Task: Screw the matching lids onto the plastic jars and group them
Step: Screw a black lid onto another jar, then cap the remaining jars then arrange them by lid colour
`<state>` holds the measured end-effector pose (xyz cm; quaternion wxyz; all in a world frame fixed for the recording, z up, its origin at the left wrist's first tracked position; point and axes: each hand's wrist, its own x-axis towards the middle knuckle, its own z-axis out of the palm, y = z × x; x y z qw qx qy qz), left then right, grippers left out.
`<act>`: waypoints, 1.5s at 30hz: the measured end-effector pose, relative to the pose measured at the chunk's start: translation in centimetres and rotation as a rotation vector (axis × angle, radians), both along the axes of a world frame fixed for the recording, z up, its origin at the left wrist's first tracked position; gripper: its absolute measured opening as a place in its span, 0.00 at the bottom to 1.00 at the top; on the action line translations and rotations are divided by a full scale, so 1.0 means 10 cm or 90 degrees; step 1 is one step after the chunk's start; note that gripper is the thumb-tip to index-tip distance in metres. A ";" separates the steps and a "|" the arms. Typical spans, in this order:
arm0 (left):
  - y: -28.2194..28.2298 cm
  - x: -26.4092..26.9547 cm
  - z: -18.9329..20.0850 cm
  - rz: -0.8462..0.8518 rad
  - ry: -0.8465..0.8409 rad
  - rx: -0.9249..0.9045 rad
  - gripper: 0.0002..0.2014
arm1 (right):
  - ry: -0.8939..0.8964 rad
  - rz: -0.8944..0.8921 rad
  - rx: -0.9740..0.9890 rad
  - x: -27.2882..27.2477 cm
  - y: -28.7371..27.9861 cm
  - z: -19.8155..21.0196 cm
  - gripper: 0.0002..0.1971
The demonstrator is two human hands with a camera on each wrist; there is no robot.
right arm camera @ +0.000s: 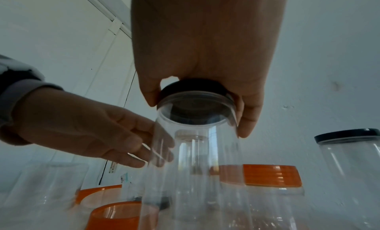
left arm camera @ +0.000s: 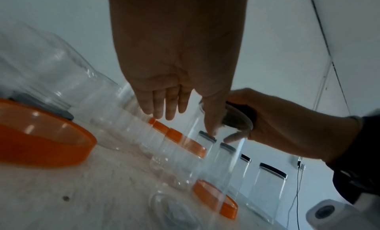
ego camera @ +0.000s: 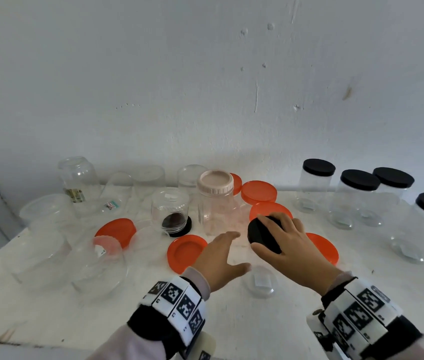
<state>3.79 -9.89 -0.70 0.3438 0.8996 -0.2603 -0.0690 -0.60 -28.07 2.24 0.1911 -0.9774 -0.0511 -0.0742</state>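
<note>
Orange lids [ego camera: 186, 252] and lidless jars [ego camera: 170, 209] crowd the counter [ego camera: 231, 320] around an upright clear jar [right arm camera: 195, 152]. The right hand [ego camera: 292, 245] grips its black lid [ego camera: 262, 233]; the left hand [ego camera: 218, 258] is spread beside it

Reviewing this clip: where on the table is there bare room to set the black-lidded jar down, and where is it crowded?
Bare tabletop lies along the near edge, in front of the clear jars at left and both wrists. A smaller gap sits between the orange lid beside the right hand and the black-lidded jars at right. The middle and back left are crowded with open jars and orange lids.

R hand [ego camera: 292, 242] curled – L hand [ego camera: 221, 258] fingers straight.
</note>
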 end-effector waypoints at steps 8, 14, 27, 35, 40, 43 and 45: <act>1.08 0.26 0.23 0.144 -0.123 0.136 0.29 | 0.034 -0.008 0.032 -0.06 -0.04 0.01 0.38; 1.80 0.42 0.23 0.318 -0.094 0.354 0.35 | 0.039 -0.004 0.113 -0.23 -0.23 0.12 0.38; 2.22 0.44 -0.03 0.383 0.076 0.356 0.50 | -0.145 -0.411 0.106 -0.13 -1.50 0.32 0.37; 2.14 0.37 0.17 0.415 0.061 0.259 0.53 | -0.057 -0.476 0.103 0.00 -1.85 0.17 0.37; 1.99 0.26 0.34 0.413 0.033 0.121 0.54 | -0.031 -0.504 0.078 0.09 -1.92 0.19 0.36; 1.91 0.19 0.41 0.404 0.030 0.011 0.52 | -0.003 -0.514 0.036 0.14 -1.93 0.24 0.35; 1.87 0.15 0.45 0.404 0.039 -0.041 0.58 | 0.017 -0.523 -0.001 0.16 -1.93 0.28 0.32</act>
